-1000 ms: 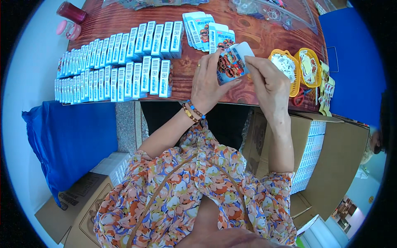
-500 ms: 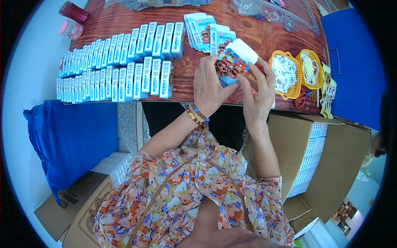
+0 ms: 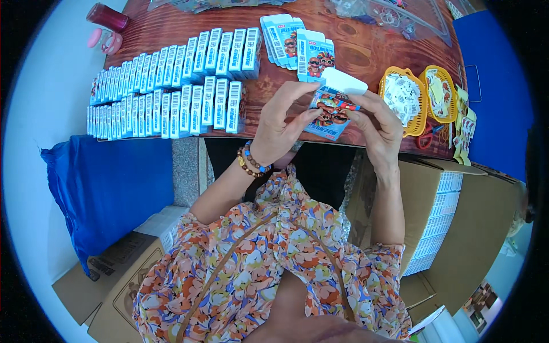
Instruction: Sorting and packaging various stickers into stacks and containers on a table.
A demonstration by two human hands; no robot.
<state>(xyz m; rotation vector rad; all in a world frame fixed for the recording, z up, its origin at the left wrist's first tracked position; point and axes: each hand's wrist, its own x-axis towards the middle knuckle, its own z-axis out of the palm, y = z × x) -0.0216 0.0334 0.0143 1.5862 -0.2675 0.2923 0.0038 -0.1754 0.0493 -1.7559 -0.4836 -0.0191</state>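
Both hands met over the near edge of a wooden table (image 3: pixel 171 26), where the left hand (image 3: pixel 280 123) and the right hand (image 3: pixel 380 128) together pinched a small light-blue carton (image 3: pixel 333 108) printed with cartoon figures, its white top flap standing open. Fingers of each hand pressed the carton's sides; what lay inside could not be made out from above. To the left, finished cartons (image 3: pixel 171 91) stood in tight rows, with a loose handful of flat cartons (image 3: pixel 297 43) just beyond the hands. Two yellow baskets (image 3: pixel 420 94) sat to the right, apparently holding small white packets. A beaded bracelet (image 3: pixel 251 163) circled the left wrist, and an open cardboard box (image 3: pixel 452 200) stood below the table
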